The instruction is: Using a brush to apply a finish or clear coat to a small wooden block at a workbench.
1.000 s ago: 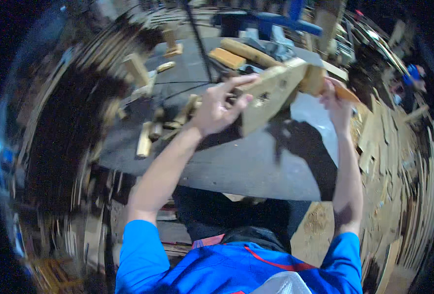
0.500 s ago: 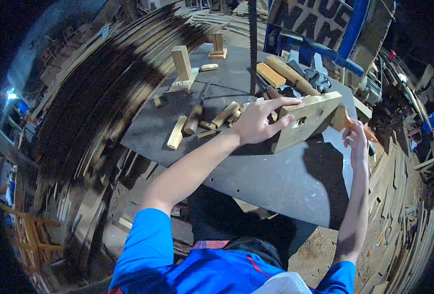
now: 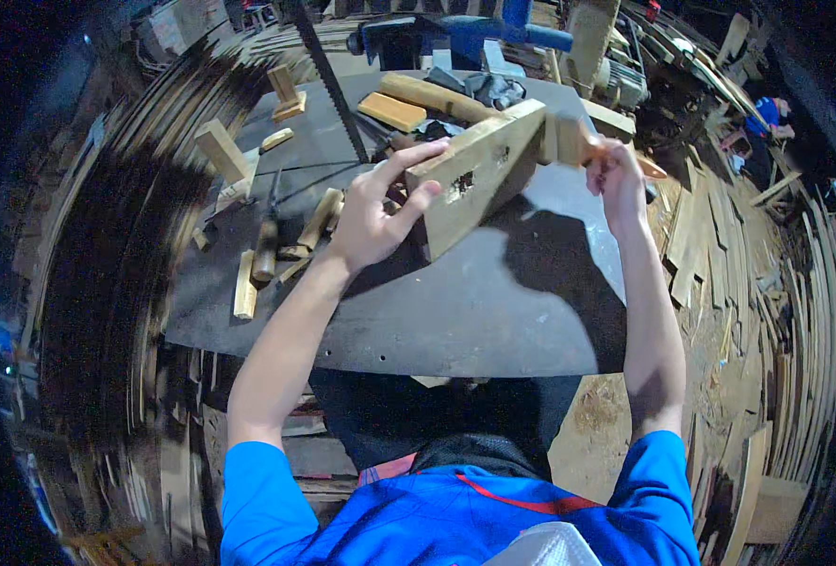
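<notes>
My left hand [image 3: 377, 217] grips the near left end of a thick wooden board [image 3: 488, 179], thumb on its broad face and fingers over the top edge. The board stands tilted on edge above the grey metal table [image 3: 455, 321]. Two mortise-like holes show in its face; the nearer is rough and dark inside. At the board's far right end, my right hand [image 3: 618, 174] is closed around an orange-handled tool, apparently a flat brush [image 3: 563, 141] with a tan head. The head is against or very near the board's end; blur hides the exact contact.
A saw blade [image 3: 328, 80] rises through the table. Left of the board lie a chisel [image 3: 266, 241] and several wood offcuts [image 3: 245, 285]. Upright joined pieces [image 3: 222, 151] stand farther back. A wooden mallet-like cylinder [image 3: 437, 97] and an orange-tan block [image 3: 392, 111] lie behind the board.
My view has swung right, so table and board appear farther left. The left hand keeps its grip on the board. My right hand stays at the board's end with the brush.
</notes>
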The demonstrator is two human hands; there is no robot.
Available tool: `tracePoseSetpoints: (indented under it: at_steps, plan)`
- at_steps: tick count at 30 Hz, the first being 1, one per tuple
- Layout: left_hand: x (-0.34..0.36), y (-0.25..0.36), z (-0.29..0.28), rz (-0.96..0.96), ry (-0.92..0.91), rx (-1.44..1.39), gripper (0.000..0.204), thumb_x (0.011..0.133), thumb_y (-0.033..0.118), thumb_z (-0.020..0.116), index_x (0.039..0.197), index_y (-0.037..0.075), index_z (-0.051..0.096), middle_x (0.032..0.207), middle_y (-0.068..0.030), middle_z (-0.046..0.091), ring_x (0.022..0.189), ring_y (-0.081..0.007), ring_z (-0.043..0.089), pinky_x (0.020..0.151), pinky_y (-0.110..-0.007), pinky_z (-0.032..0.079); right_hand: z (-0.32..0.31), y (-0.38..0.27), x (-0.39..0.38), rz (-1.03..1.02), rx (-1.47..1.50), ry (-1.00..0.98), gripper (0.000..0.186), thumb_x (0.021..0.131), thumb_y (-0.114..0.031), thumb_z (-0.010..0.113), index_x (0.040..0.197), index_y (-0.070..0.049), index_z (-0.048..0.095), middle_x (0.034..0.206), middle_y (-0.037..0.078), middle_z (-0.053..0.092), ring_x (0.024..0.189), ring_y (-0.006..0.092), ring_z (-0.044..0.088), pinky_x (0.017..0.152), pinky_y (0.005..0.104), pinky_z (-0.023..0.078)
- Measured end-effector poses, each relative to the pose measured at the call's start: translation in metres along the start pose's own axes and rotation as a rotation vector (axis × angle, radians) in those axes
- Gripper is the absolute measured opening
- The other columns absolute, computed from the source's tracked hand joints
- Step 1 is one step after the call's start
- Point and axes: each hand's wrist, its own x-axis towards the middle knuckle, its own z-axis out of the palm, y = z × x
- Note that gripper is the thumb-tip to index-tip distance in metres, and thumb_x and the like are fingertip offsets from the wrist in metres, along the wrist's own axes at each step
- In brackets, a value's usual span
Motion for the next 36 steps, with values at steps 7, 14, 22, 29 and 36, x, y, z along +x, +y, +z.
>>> tracePoseSetpoints:
  at_steps: [7, 14, 22, 29, 36]
  plan:
    - [0.004, 0.001, 0.002, -0.013, 0.017, 0.027, 0.042, 0.097, 0.029, 0.06, 0.135, 0.012, 0.058, 0.128, -0.0101, 0.068, 0.108, -0.0193, 0.067, 0.092, -0.033, 0.052, -0.022, -0.005, 0.008, 0.263, -0.178, 0.004, 0.023, 0.097, -0.031, 0.051, 0.093, -0.01, 0.06, 0.066, 0.003, 0.049, 0.059, 0.0131, 0.045, 0.054, 0.0292, 0.03]
    - [-0.001, -0.005, 0.002, 0.104, 0.1, 0.095, 0.048, 0.089, 0.031, 0.073, 0.132, 0.014, 0.06, 0.115, -0.0151, 0.071, 0.103, -0.0269, 0.071, 0.087, -0.037, 0.056, -0.002, -0.005, 0.002, 0.101, 0.13, 0.06, 0.033, 0.098, -0.039, 0.054, 0.109, -0.01, 0.063, 0.078, 0.002, 0.057, 0.062, 0.0121, 0.048, 0.053, 0.0276, 0.032]
    - [-0.003, -0.01, 0.004, 0.129, 0.063, 0.168, 0.053, 0.088, 0.03, 0.074, 0.135, 0.013, 0.057, 0.127, -0.0141, 0.068, 0.11, -0.0288, 0.069, 0.091, -0.039, 0.056, -0.01, 0.009, 0.002, 0.116, -0.254, 0.063, 0.028, 0.095, -0.034, 0.053, 0.092, -0.008, 0.064, 0.065, 0.004, 0.055, 0.051, 0.0105, 0.047, 0.048, 0.0262, 0.032]
    - [-0.004, -0.009, 0.006, -0.064, -0.099, 0.177, 0.063, 0.088, 0.049, 0.069, 0.132, 0.005, 0.06, 0.096, -0.0213, 0.073, 0.083, -0.0306, 0.073, 0.073, -0.038, 0.057, 0.003, 0.003, 0.0, 0.116, -0.024, 0.077, 0.028, 0.096, -0.033, 0.051, 0.096, -0.008, 0.063, 0.062, 0.0, 0.048, 0.049, 0.011, 0.041, 0.048, 0.0261, 0.028]
    - [-0.007, -0.01, 0.013, -0.114, -0.099, 0.209, 0.049, 0.087, 0.04, 0.073, 0.114, -0.001, 0.068, 0.097, -0.0184, 0.074, 0.087, -0.026, 0.073, 0.079, -0.037, 0.057, -0.012, 0.002, 0.003, 0.076, 0.052, -0.046, 0.032, 0.099, -0.037, 0.052, 0.098, -0.008, 0.064, 0.068, 0.001, 0.05, 0.057, 0.0103, 0.044, 0.049, 0.0253, 0.03]
